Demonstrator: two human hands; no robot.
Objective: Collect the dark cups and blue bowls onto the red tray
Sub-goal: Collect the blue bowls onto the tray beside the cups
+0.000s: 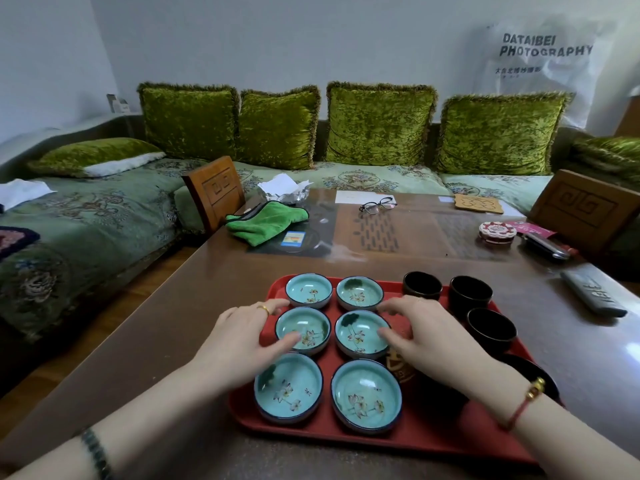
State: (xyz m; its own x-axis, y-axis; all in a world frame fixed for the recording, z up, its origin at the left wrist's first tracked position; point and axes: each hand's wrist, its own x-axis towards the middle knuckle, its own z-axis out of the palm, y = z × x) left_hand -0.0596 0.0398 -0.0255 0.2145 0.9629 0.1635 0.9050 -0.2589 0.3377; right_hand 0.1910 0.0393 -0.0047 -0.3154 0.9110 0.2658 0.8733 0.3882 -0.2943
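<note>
A red tray lies on the table near me. Several blue bowls with flower prints stand on it in two columns. My left hand grips the middle-left bowl, thumb inside its rim. My right hand grips the middle-right bowl the same way. Down the tray's right side stand several dark cups, among them a back cup, a second and a third. My right wrist partly hides another dark cup.
A grey remote lies right of the tray. Farther back on the table are a green cloth, glasses, a round tin and a wooden coaster. Carved chair backs flank the table; a green sofa stands behind.
</note>
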